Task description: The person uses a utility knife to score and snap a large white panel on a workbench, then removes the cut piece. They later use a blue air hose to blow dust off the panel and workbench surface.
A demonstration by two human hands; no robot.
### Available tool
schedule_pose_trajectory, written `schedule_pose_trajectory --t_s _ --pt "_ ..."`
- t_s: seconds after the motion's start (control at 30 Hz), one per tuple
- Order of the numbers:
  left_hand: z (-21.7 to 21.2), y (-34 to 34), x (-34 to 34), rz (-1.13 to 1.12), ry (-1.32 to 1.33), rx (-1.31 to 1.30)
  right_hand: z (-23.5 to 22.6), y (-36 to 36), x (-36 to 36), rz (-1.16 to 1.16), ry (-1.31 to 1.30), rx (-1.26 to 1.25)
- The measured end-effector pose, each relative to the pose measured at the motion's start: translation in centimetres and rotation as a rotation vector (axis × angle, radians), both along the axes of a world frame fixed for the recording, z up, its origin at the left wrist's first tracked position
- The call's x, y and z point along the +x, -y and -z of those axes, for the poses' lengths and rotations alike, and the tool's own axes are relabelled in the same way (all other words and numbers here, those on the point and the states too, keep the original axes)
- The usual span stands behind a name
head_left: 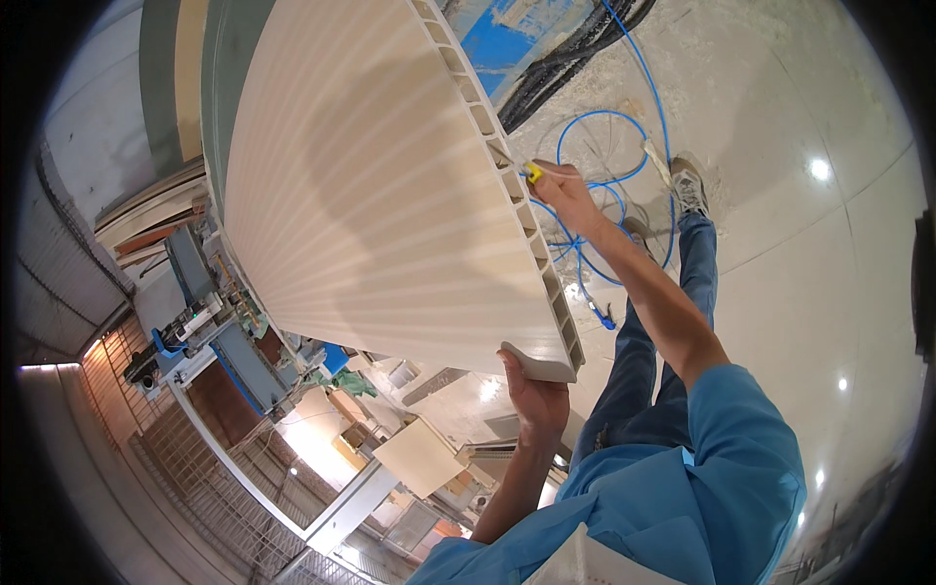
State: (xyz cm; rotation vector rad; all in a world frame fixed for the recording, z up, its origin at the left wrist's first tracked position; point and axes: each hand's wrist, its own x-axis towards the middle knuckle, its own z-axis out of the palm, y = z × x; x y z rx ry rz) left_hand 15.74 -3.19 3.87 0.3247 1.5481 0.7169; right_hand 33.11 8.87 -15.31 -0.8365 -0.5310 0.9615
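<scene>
A large cream hollow-core panel (370, 195) with faint stripes fills the middle of the view. Its cut edge (485, 122), a row of open cells, faces my right side. At the panel's near corner my left hand (539, 402) is closed around a rounded edge piece, with the thumb on the upper face. My right hand (567, 198) is closed beside the cut edge, around a small yellow tool (532, 173). The tool's tip is at or very near the open cells; its exact kind is too small to make out.
A coiled blue air hose (666, 117) lies on the pale tiled floor by my shoes, ending in a blue air gun (606, 318). Dark cables (565, 60) run beside a blue surface. Machinery (210, 322) stands past the panel's left side, near stacked boards (156, 210).
</scene>
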Motion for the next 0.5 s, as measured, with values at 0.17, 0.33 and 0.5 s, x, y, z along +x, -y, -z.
schedule_pose_trajectory --t_s 0.17,0.33,0.5 --pt "-0.1 0.0 0.1 -0.001 -0.01 -0.012 -1.1 0.8 -0.6 0.1 0.128 -0.05" --pt "-0.1 0.1 0.1 -0.002 -0.012 0.0 -1.2 -1.1 0.6 0.127 0.168 -0.051" --pt "0.2 0.2 -0.1 -0.009 -0.042 -0.011 -1.1 -1.6 1.1 0.117 0.164 -0.039"
